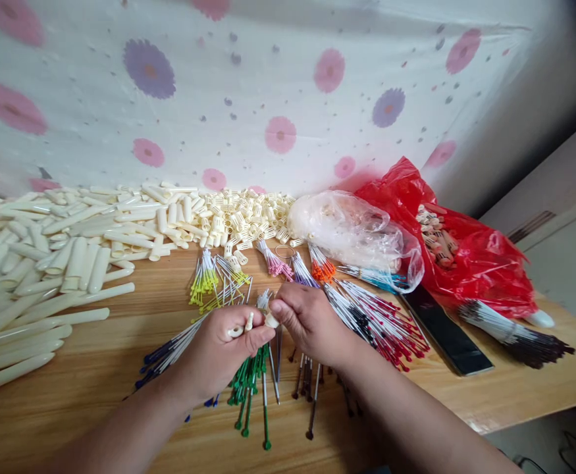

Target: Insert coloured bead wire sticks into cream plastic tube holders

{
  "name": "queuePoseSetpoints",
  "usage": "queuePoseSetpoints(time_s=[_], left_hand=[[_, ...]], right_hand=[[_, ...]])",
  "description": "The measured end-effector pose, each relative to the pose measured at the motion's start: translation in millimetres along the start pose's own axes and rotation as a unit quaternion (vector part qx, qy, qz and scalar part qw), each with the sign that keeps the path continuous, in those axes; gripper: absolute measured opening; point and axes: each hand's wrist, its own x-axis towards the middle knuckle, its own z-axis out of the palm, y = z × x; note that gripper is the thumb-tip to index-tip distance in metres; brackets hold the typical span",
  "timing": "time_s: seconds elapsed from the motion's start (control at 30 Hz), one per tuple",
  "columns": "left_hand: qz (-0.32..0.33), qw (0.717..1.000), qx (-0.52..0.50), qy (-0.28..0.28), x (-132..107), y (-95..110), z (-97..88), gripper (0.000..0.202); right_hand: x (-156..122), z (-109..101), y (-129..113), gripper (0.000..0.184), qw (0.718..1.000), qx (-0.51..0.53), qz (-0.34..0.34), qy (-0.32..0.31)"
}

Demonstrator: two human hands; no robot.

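My left hand (pixel 231 349) is closed around small cream plastic pen parts. A round open end (pixel 235 332) and a narrow cream tip (pixel 249 320) stick out between its fingers. Close beside it, the fingertips of my right hand (pixel 312 322) pinch a short cream plastic piece (pixel 271 320). Both hands meet above bundles of thin white sticks, which look like pen refills. Beneath them fan out green-ended refills (pixel 251 388), with blue-ended refills (pixel 162 362) to the left and brown-ended refills (pixel 310 388) to the right. My fingers hide part of what they hold.
Long cream tubes (pixel 85 224) are heaped at the left, and short slotted cream pieces (pixel 248 214) along the back. Yellow (pixel 203 280), pink (pixel 275 263), orange (pixel 321 266) and red refills (pixel 391 329) lie around. A clear bag (pixel 351 230), red bag (pixel 490 263) and black phone (pixel 445 332) are right.
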Motion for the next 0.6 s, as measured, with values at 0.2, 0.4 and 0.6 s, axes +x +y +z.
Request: queuePoseSetpoints(time_s=[0.2,0.4,0.6], left_hand=[[0.015,0.995,-0.091,-0.027,1.8,-3.3,-1.4,0.034],[-0.014,0.975,-0.214,-0.064,2.1,-7.4,-3.2,0.034],[0.013,0.964,-0.258,-0.068,0.3,-9.7,-2.2,0.025]], right_hand=[[-2.4,-11.8,-2.4,0.029,0.998,0.010,-0.037,0.045],[-3.6,-26.5,-1.1,0.013,0.978,0.174,0.032,0.112],[-2.4,-18.4,-5.8,0.008,0.943,0.327,0.011,0.060]])
